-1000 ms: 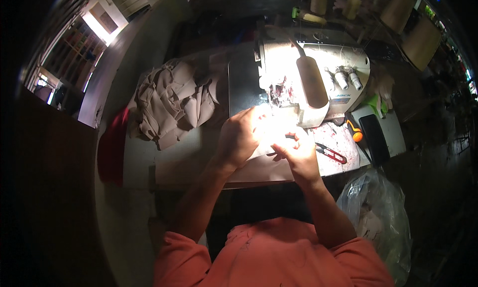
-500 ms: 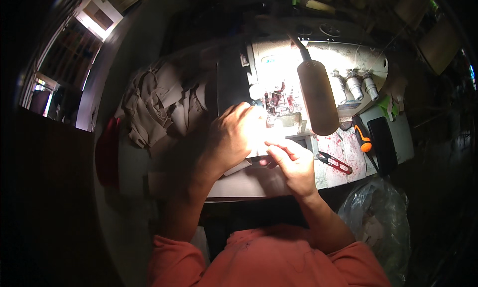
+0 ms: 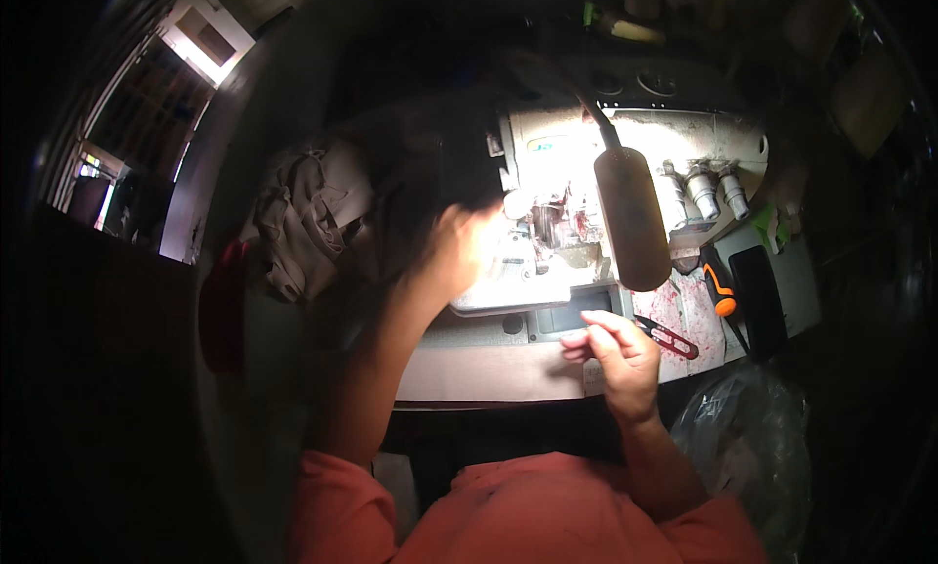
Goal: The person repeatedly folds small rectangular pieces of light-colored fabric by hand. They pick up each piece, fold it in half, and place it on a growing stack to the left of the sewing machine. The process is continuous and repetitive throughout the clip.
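Note:
A cream-coloured sewing machine (image 3: 713,134) stands under a bright lamp (image 3: 633,222). My left hand (image 3: 454,256) is at the left side of its lit metal work plate (image 3: 518,295). Glare washes out its fingertips, so what they touch does not show. Nearer to me, my right hand (image 3: 625,359) hovers over the front edge of the table, thumb and fingers bent together. Whatever might be between those fingertips is too small to make out. Crumpled beige fabric (image 3: 313,212) is heaped to the left of my left hand.
Right of the machine bed lie a red-handled tool (image 3: 669,337), an orange-and-black tool (image 3: 720,285) and a dark phone-like slab (image 3: 757,290). A clear plastic bag (image 3: 747,437) hangs at the lower right. Something red (image 3: 223,310) stands at the left edge.
My right hand has moved away from the work plate, right and toward me. The left hand has shifted slightly left. The pale material between the hands has gone from view, uncovering the plate.

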